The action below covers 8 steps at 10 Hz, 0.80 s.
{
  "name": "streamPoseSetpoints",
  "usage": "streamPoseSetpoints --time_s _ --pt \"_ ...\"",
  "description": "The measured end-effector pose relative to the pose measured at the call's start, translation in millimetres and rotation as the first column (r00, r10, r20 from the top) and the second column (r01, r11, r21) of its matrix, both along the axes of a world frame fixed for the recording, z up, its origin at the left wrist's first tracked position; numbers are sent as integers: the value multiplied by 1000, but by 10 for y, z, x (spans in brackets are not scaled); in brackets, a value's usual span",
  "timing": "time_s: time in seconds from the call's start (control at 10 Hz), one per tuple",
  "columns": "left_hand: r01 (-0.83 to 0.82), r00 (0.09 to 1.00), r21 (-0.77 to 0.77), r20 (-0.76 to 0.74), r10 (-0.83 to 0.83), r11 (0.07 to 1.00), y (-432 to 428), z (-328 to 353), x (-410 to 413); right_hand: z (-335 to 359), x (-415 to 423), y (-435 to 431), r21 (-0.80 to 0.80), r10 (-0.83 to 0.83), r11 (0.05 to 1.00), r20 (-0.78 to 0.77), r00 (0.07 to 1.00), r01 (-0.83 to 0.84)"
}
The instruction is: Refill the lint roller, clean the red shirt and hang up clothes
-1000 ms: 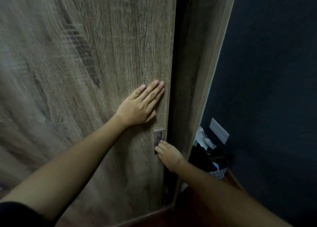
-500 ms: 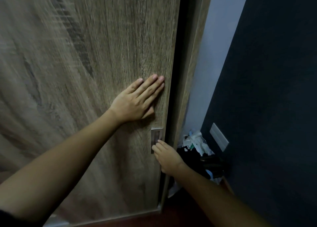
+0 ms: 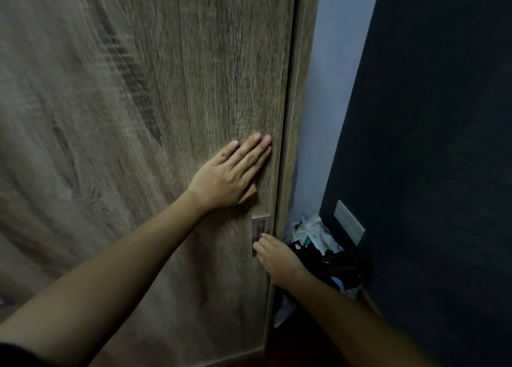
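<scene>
A tall wood-grain sliding wardrobe door (image 3: 171,89) fills the left and middle of the view. My left hand (image 3: 232,172) lies flat on it, fingers straight, pressing near its right edge. Below it, my right hand (image 3: 277,258) has its fingertips at the small recessed metal handle (image 3: 259,228) by the door's edge. The door's right edge sits against the wardrobe's side frame (image 3: 299,117) with no dark gap showing. No lint roller, red shirt or hangers are in view.
A pale wall strip (image 3: 332,89) and a dark blue wall (image 3: 443,144) with a white switch plate (image 3: 349,222) stand to the right. A pile of bags and dark items (image 3: 315,242) lies on the floor in the corner.
The door has slid right under both hands; the dark gap at its right edge has narrowed and vanished. The view has shifted, showing more pale wall.
</scene>
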<state>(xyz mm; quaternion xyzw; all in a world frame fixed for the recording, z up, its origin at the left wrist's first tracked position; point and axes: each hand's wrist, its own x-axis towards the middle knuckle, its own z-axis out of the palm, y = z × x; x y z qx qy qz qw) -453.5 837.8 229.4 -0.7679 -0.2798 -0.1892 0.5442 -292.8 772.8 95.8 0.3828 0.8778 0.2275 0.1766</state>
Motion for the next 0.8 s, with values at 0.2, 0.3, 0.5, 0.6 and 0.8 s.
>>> streamPoseSetpoints --time_s 0.2,0.3,0.5,0.6,0.8 --pt "-71 997 -39 2 72 997 -30 24 14 74 -80 -112 -63 -90 994 -31 996 87" --pt "-50 998 -99 23 53 994 -62 5 20 115 -62 -256 -153 -141 981 -118 983 122" --pt "93 964 -247 266 -25 965 -318 14 237 376 439 -639 -192 -291 946 -144 946 262" --pt "179 969 -389 229 -94 903 -545 -125 524 771 813 -830 -151 -488 873 -275 829 464" --pt "40 985 -828 126 115 559 -1016 50 1185 1234 1346 -1264 -168 -742 581 -512 433 797"
